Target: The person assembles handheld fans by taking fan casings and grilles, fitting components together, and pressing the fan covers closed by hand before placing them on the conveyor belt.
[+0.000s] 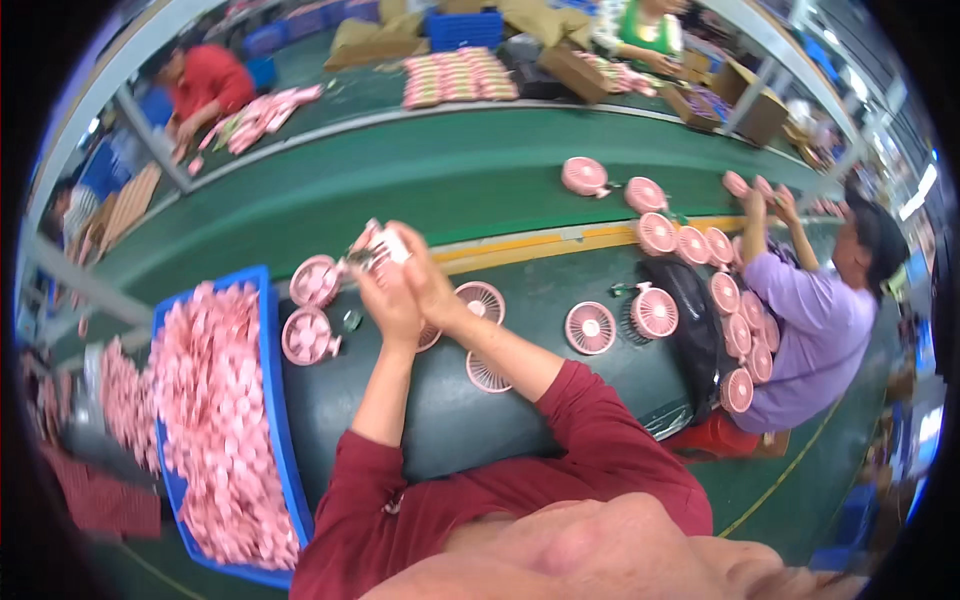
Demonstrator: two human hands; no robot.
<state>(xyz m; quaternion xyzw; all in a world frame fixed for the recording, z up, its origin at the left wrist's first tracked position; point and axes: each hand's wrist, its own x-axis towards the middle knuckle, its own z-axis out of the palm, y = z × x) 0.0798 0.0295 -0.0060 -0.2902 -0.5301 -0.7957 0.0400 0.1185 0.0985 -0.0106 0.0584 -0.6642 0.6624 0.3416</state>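
My left hand (388,300) and my right hand (430,278) are close together over the bench. Both are closed around a pink fan part (366,240), mostly covered by my fingers. Its exact shape is blurred. Left of my hands lie two pink fan housings (311,336), one with its blades showing. Round pink fan grilles (482,300) rest beneath and beside my right forearm. Farther right on the bench are another grille (590,328) and a pink fan head (654,310). A small clear piece (352,320) sits near my left wrist.
A blue bin (272,400) heaped with pink plastic pieces (215,420) stands at my left. Beyond the bench runs a green conveyor belt (400,165) carrying fan heads (585,175). A co-worker in purple (810,320) sits at right beside a black bag (690,320). Others work across the belt.
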